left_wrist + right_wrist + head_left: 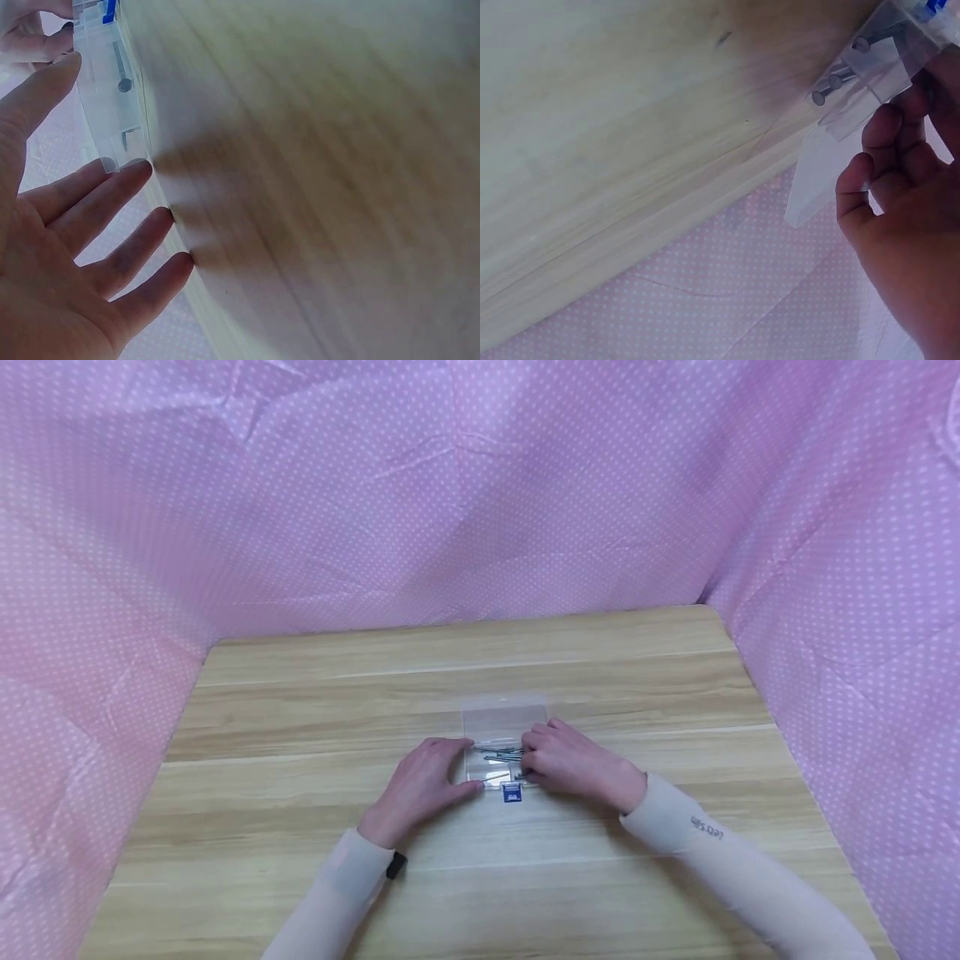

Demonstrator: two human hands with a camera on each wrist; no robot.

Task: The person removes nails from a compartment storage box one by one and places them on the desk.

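A small clear plastic box (487,774) lies on the table with its lid (502,720) folded back. Several grey nails (501,753) lie loose in its compartments. A blue label (512,793) marks the front edge. My left hand (426,781) holds the box's left side, thumb at the front corner and fingers at the rear one. In the left wrist view its outer fingertips (184,262) rest on the wood. My right hand (566,758) curls its fingers over the box's right compartments, by the nail ends. I cannot tell whether those fingers hold a nail.
The wood-grain table (300,710) extends around the box. Pink dotted cloth (450,527) hangs behind it and along both sides. A small black piece (396,865) sits at the left sleeve cuff (352,868).
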